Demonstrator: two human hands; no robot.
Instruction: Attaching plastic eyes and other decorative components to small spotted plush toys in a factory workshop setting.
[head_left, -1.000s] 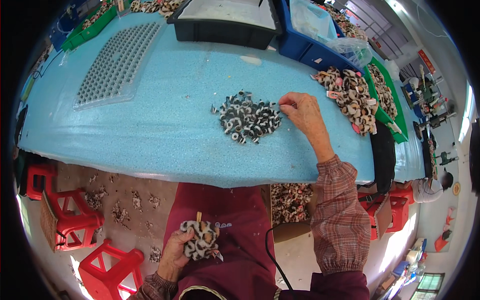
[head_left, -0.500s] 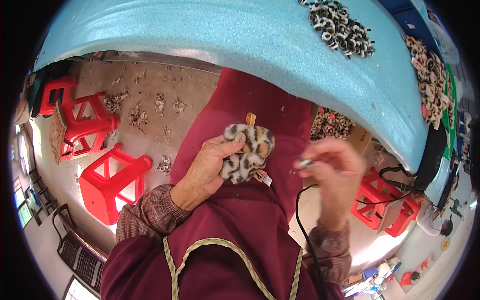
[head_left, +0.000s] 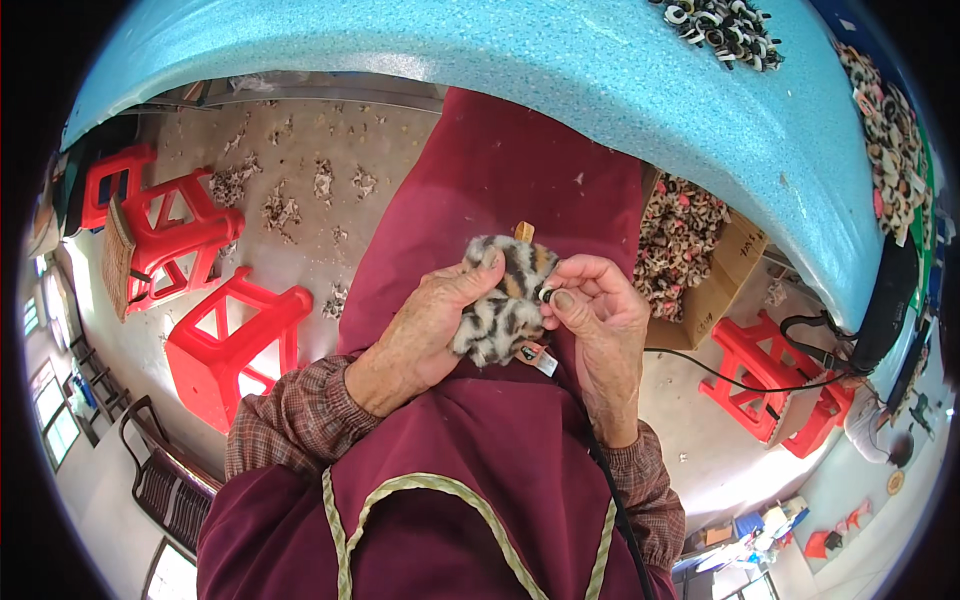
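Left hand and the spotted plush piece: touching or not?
Touching. The head view shows it plainly: the left hand grips the spotted plush piece at its left side, thumb lying over the fur.

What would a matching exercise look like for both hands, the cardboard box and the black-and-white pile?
1. Left hand
2. Right hand
3. Cardboard box
4. Black-and-white pile

A. Pinching a small part
B. On the blue tabletop
C. Gripping a spotted plush piece
D. Containing many spotted pieces

Pairs: 1-C, 2-A, 3-D, 4-B
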